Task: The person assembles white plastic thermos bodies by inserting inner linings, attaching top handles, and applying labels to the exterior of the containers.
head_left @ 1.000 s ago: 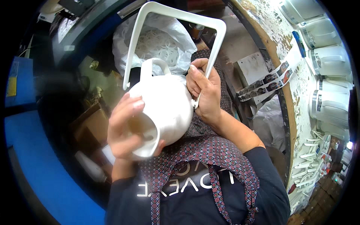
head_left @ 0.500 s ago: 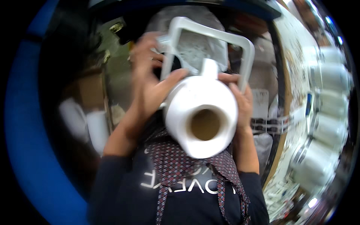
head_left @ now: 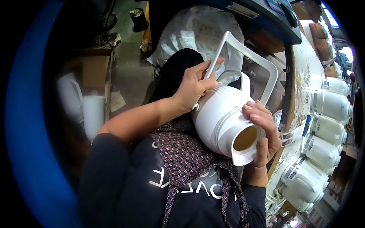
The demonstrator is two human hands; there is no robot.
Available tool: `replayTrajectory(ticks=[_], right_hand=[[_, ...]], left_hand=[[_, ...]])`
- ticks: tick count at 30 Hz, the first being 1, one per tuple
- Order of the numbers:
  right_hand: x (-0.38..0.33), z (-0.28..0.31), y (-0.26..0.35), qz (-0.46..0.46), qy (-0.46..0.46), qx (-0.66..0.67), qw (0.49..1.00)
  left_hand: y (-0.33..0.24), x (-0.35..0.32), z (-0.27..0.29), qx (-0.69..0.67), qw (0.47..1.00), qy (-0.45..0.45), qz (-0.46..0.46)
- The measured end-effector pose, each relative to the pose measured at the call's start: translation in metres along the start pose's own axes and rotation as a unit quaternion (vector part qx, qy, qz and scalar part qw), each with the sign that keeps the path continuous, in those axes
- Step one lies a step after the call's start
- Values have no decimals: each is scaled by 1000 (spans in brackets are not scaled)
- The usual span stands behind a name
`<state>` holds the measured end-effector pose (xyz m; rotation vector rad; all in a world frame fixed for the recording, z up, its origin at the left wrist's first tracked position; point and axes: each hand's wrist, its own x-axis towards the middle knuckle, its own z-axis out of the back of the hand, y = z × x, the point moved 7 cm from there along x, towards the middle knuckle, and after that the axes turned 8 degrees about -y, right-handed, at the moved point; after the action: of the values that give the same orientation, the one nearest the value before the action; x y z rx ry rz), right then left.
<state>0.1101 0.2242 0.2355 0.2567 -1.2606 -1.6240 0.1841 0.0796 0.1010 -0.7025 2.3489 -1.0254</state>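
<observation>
- Along the right of the frame, a worn white bench point(head_left: 310, 62) with white vacuum jugs point(head_left: 330, 105) in a row; at upper centre, a translucent plastic bag point(head_left: 178, 40).
- At centre, a white spouted jug body point(head_left: 215, 114), held tilted, mouth point(head_left: 245, 138) toward lower right.
- Left hand point(head_left: 193, 86) gripping one leg of the bail handle point(head_left: 251, 52); right hand point(head_left: 264, 127) curved against the mouth's right side.
- Apparently done: handle's left end at its stud point(head_left: 195, 106).
- Right end hidden, attachment impossible to tell; mouth lidless.

White jugs point(head_left: 325, 146) line a scuffed bench point(head_left: 301, 78) at right; a crumpled plastic bag point(head_left: 176, 40) lies ahead, a cardboard box point(head_left: 96, 71) at left.
</observation>
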Motion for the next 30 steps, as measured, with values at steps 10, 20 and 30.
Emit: replayTrajectory(ticks=[10,20,30], right_hand=[[-40,35,7,106,43,87,990],[-88,103,22,162,-424,-114,884],[-61,306,-93,-78,-556,232,795]], left_hand=[[-22,-50,-70,290,831,223,-418],[-79,20,-156,230,903,343,-122],[17,111,-95,311,911,261,-69]])
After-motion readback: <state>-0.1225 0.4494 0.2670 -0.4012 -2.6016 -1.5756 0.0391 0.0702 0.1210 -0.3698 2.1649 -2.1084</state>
